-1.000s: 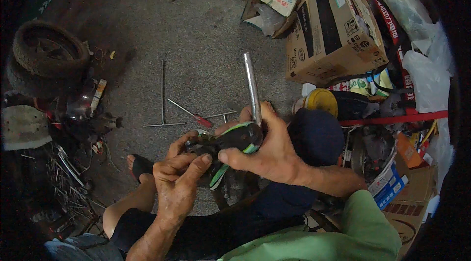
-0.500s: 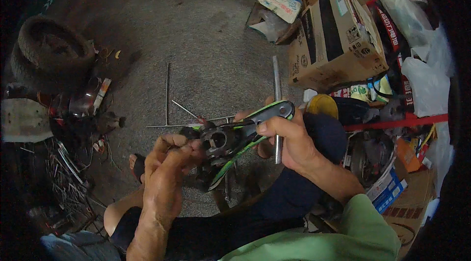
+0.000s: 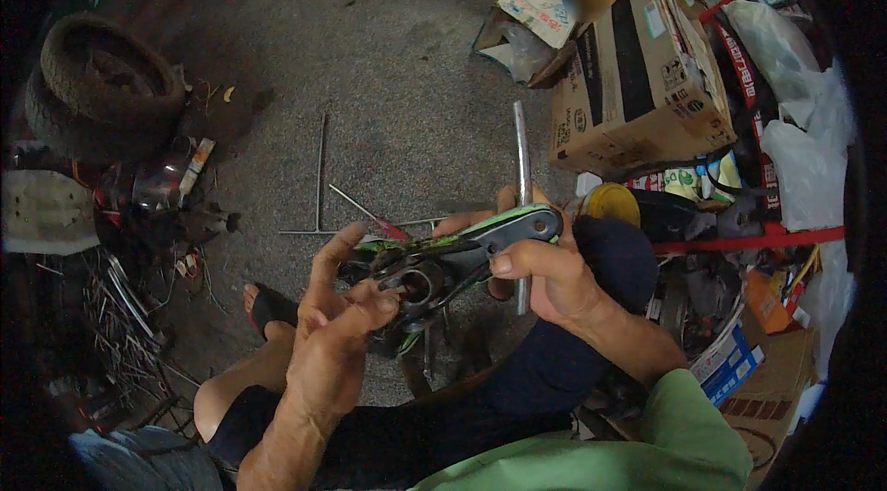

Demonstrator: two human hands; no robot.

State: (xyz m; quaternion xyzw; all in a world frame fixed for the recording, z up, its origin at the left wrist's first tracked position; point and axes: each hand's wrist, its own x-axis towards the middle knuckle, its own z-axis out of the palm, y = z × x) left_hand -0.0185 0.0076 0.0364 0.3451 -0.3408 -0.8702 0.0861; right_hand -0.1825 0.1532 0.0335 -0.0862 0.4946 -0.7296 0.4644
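Note:
My right hand (image 3: 564,278) is closed on a dark grey and green metal part (image 3: 499,242), possibly a bracket, and a silver bar (image 3: 519,145) standing crosswise behind it. My left hand (image 3: 334,325) grips the other end of that part, thumb at a round collar (image 3: 422,280) and index finger curled at the side. What lies under these fingertips is hidden. Beyond the hands, long T-shaped metal tools (image 3: 321,172) and a red-handled screwdriver (image 3: 393,230) lie on the speckled floor (image 3: 388,75).
Stacked tyres (image 3: 106,75), a pale panel (image 3: 48,212) and scattered metal rods (image 3: 129,306) sit at the left. Cardboard boxes (image 3: 610,112), plastic bags (image 3: 799,168), a yellow tub (image 3: 610,206) and red straps (image 3: 748,238) crowd the right. My sandalled foot (image 3: 268,306) shows below.
The part has turned, so its grey plate and collar face upward. My right hand and the bar have shifted right; my left fingers have moved up along the part's near end.

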